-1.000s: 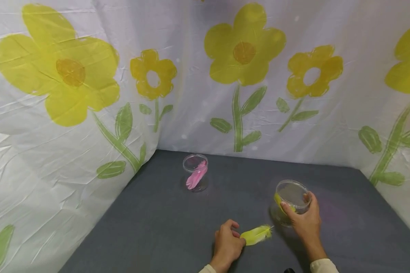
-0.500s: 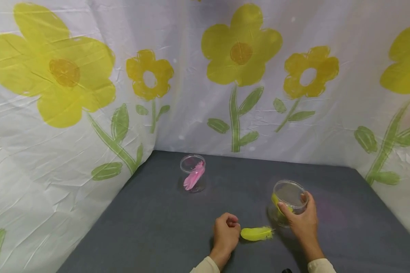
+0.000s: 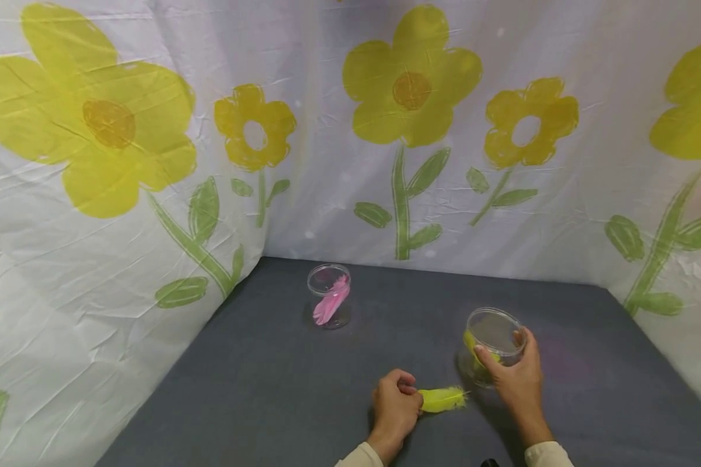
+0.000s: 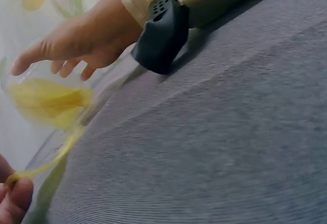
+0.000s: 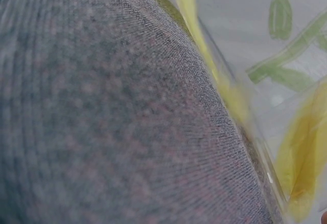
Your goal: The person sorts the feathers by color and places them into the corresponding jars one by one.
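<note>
My left hand (image 3: 396,405) pinches the left end of a loose yellow feather (image 3: 442,399) low over the dark cloth. In the left wrist view, thumb and finger (image 4: 18,198) close on its end, and the feather (image 4: 47,169) bends upward toward the jar. My right hand (image 3: 521,384) grips the near right side of a clear round jar (image 3: 496,329), thumb in front, fingers behind. Inside that jar, more yellow feather (image 3: 470,341) shows through the wall, and in the right wrist view the yellow feather (image 5: 301,157) appears large at right. Most of my right hand is outside that view.
A second clear jar (image 3: 328,269) with a pink feather (image 3: 331,302) inside stands far left on the dark cloth-covered table (image 3: 257,389). A white curtain (image 3: 321,194) printed with yellow flowers encloses the back and sides. A small black object (image 3: 490,463) pokes in at the bottom edge.
My left hand drew back from the feather, which lay flatter half a second ago, then moved right and pinched its end. My right hand keeps its hold on the jar.
</note>
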Demonstrator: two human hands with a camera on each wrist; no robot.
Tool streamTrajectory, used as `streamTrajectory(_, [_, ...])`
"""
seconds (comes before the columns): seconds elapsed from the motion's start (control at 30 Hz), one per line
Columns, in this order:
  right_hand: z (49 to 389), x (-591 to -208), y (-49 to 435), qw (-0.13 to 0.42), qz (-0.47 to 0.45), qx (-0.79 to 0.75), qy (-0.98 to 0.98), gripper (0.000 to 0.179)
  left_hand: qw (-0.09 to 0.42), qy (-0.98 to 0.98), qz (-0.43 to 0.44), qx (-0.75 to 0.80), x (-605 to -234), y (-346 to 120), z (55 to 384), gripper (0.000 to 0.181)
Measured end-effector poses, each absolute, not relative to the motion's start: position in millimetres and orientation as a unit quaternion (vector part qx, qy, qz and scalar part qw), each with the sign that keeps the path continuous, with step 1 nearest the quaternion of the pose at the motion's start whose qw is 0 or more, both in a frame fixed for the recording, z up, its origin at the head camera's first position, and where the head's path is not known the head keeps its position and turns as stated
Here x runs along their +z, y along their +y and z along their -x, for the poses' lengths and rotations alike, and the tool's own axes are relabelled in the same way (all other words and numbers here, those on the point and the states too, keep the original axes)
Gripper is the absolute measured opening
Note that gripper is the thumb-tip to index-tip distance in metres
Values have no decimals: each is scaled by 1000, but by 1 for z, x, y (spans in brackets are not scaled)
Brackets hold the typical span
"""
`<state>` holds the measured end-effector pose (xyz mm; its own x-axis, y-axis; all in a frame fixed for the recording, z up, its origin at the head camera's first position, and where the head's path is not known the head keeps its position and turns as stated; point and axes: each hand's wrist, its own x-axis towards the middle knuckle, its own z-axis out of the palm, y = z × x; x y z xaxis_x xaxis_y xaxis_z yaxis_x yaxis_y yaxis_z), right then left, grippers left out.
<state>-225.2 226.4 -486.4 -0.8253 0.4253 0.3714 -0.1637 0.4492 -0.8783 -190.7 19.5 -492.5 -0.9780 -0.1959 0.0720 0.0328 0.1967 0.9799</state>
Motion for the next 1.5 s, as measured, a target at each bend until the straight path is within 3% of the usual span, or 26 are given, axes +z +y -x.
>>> streamTrajectory(0.3, [227, -485, 228, 287, 88, 514, -803, 97, 133, -682, -10, -719, -463, 7, 213, 20])
streamTrajectory(0.57, [226, -487, 230, 279, 89, 514, -806, 99, 178, -652, 26, -736, -408, 1, 233, 14])
streamTrajectory(0.8, [226, -488, 230, 280, 94, 513, -806, 99, 171, -667, 79, -721, -367, 23, 245, 13])
streamTrajectory(1.0, [223, -489, 230, 281, 94, 520, -801, 98, 127, -694, 85, -703, -367, 54, 251, 15])
streamTrajectory(1.5, [225, -485, 226, 269, 100, 512, -810, 101, 100, -750, 40, -652, -390, 99, 260, 21])
